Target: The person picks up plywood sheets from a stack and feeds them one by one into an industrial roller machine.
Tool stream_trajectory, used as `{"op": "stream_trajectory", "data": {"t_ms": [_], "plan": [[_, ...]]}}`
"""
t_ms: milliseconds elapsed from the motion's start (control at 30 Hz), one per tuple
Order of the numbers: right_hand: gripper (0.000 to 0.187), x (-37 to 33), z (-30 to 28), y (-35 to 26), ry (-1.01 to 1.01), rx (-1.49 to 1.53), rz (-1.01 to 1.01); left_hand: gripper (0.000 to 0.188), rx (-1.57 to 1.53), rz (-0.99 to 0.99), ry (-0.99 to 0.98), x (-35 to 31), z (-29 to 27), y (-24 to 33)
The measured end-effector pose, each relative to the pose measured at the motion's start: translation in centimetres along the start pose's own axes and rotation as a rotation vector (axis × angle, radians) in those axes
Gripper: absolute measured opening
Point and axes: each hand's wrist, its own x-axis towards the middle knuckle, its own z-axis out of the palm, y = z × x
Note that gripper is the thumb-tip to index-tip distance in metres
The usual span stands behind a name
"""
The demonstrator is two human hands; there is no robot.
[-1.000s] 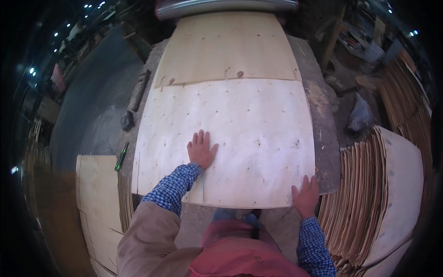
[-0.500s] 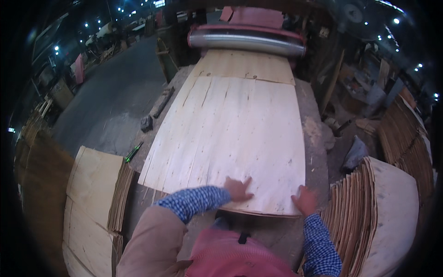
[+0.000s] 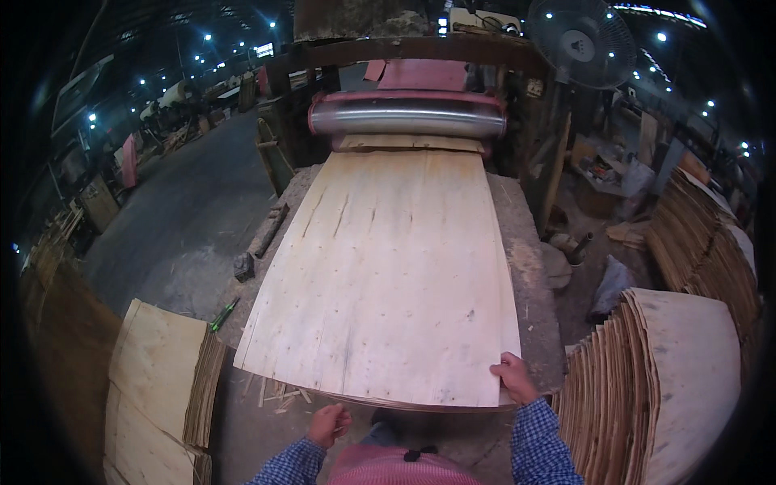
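A broad pale wood veneer sheet (image 3: 388,275) lies on a stack of sheets on the table before me, its far end close to a shiny metal roller (image 3: 408,120). At the near right corner my right hand (image 3: 517,378) pinches the sheet's edge, thumb on top. The top sheet sits slightly left of the one beneath it along the right side. My left hand (image 3: 330,424) is curled closed just off the near edge, apart from the sheet, with nothing visible in it. Another veneer sheet (image 3: 412,143) lies under the roller, only a short strip showing.
Veneer stacks stand at my left (image 3: 158,364) and right (image 3: 687,372). A green-handled tool (image 3: 224,315) and a dark block (image 3: 243,267) lie along the table's left side. A fan (image 3: 579,44) stands at the far right. Wood scraps (image 3: 279,394) lie below the near edge.
The farther sheet has gone mostly under the roller. My left hand has left the top sheet and drawn back toward me, closing. My right hand now grips the near right corner.
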Motion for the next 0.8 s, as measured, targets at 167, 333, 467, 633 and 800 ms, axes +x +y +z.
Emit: {"op": "stream_trajectory", "data": {"t_ms": [167,333,467,633,800], "plan": [[0.013,0.5,-3.1,2.6,0.106,-0.178,0.131,0.029,-0.332,-0.002,0.115,2.1,-2.3,-0.1],[0.015,1.5,-3.6,3.3,0.141,-0.275,0.097,0.036,-0.305,-0.031,0.175,4.8,-2.7,1.8],[0.019,2.4,-4.3,5.4,0.317,-0.464,-0.296,0.047,-0.271,-0.032,0.234,6.1,-2.9,2.4],[0.041,1.8,-2.0,1.4,0.376,-1.318,-0.306,0.054,-0.518,0.034,0.069,8.9,-5.9,3.1],[0.044,2.7,-0.2,2.7,0.348,-1.784,-0.532,0.049,-0.385,0.315,-0.058,14.1,-7.9,0.7]]}}
